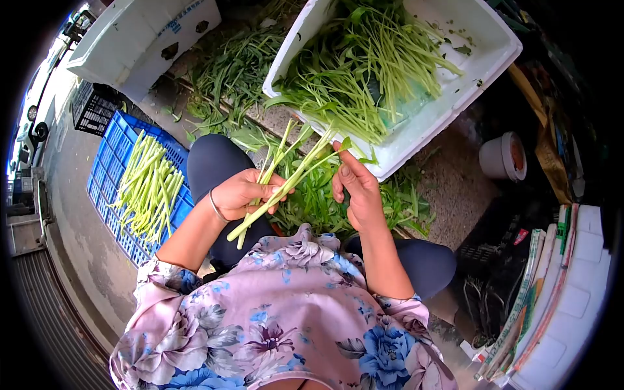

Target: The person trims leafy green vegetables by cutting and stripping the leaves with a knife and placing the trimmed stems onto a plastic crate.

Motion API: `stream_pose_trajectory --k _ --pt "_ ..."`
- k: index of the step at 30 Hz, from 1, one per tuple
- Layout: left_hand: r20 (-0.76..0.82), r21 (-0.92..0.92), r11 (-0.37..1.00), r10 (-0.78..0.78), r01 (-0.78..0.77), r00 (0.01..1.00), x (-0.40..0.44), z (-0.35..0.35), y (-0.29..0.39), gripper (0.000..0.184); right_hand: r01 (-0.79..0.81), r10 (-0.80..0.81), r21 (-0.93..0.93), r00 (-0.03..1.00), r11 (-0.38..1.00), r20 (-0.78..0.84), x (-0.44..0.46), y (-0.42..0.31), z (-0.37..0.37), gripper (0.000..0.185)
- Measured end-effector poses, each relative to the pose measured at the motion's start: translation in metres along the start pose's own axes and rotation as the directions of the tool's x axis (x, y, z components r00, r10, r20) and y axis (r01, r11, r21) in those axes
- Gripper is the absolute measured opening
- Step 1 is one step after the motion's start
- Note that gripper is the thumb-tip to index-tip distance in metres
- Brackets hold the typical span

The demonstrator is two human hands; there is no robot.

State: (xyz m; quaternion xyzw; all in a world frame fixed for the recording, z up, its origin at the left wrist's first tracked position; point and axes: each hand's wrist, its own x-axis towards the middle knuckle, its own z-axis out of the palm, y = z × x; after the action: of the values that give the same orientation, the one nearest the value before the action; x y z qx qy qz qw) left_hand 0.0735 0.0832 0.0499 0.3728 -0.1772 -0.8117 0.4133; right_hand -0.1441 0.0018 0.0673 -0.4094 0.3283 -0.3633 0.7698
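At the frame's centre, the left hand (pixel 250 194) is closed around a few stalks (pixel 299 173), slanting toward upper right. The right hand (pixel 359 195) is at their upper end; whether its fingers pinch anything I cannot tell. More stems (pixel 148 188) lie in the blue crate (pixel 106 170), left; greens (pixel 383 58) fill much of the white box (pixel 448 120), upper right.

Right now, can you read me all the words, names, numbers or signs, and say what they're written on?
None can be read clearly.
Blue print on the white foam box at upper left: too small and blurred.
Small red patch at right: too small to tell if it has words.
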Motion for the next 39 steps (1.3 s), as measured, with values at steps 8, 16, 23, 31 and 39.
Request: stream_pose_trajectory --k 8,16,23,31,39 --pt "-0.193 0.036 0.995 0.101 -0.096 0.976 -0.010 -0.015 0.005 0.022 -0.395 0.421 -0.778 0.888 0.489 -0.186 0.010 0.081 -0.090 0.062" --pt "-0.420 -0.295 0.920 0.117 -0.257 0.900 0.016 -0.007 0.014 0.021 -0.204 -0.281 -0.954 0.923 0.221 -0.263 0.118 0.066 -0.106 0.039" --pt "-0.483 -0.276 0.905 0.161 -0.324 0.861 0.022 -0.005 0.019 0.043 -0.177 0.101 -0.790 0.984 0.587 -0.145 0.127 0.008 -0.106 0.027" --pt "-0.356 -0.108 0.964 0.189 -0.241 0.915 0.065 0.012 0.016 0.024 -0.291 0.245 0.384 0.956 0.876 0.163 0.060 0.011 -0.116 0.029" --pt "-0.309 -0.126 0.943 0.257 -0.307 0.916 0.097 0.052 0.017 0.047 -0.299 0.299 -0.051 0.954 0.953 0.005 -0.001 0.034 -0.063 0.022"
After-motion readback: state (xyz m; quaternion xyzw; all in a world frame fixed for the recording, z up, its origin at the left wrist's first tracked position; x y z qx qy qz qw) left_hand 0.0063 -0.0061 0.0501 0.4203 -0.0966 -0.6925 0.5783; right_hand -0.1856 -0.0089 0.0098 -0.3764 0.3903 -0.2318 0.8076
